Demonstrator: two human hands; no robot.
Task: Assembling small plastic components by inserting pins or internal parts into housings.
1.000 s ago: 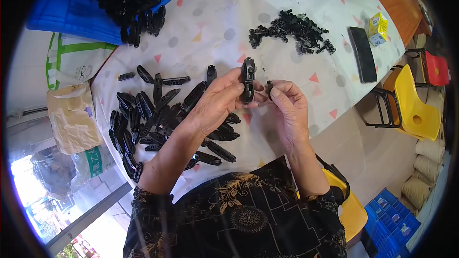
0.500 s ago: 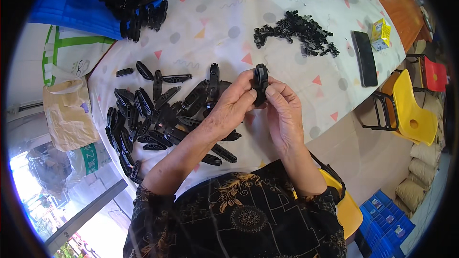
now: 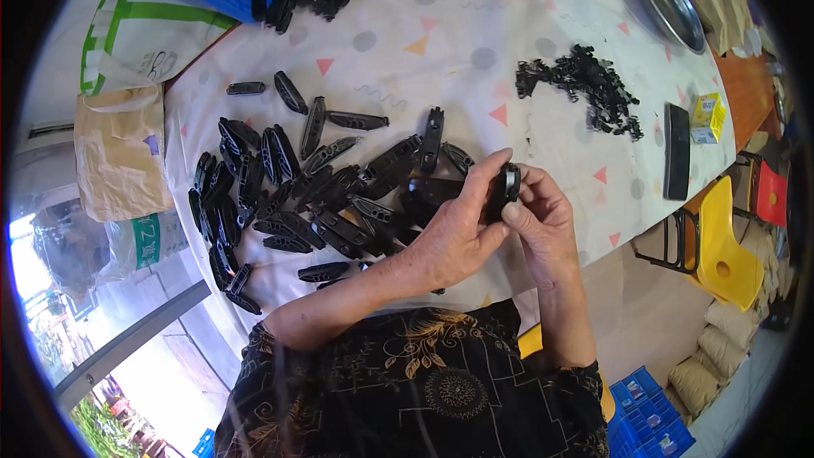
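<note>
Over patterned tablecloth (image 3: 441, 25) | both hands together, left (image 3: 462, 229), right (image 3: 543, 225), clamped on glossy black plastic piece (image 3: 504, 191)

Patterned table (image 3: 441, 25), yellow chair (image 3: 725, 246)

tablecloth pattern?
White tablecloth with scattered grey dots and orange-red triangles; clearest in the head view, upper middle.

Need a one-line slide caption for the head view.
Both hands, left hand and right hand, grip one black plastic part above a patterned tablecloth strewn with similar black pieces.
</note>
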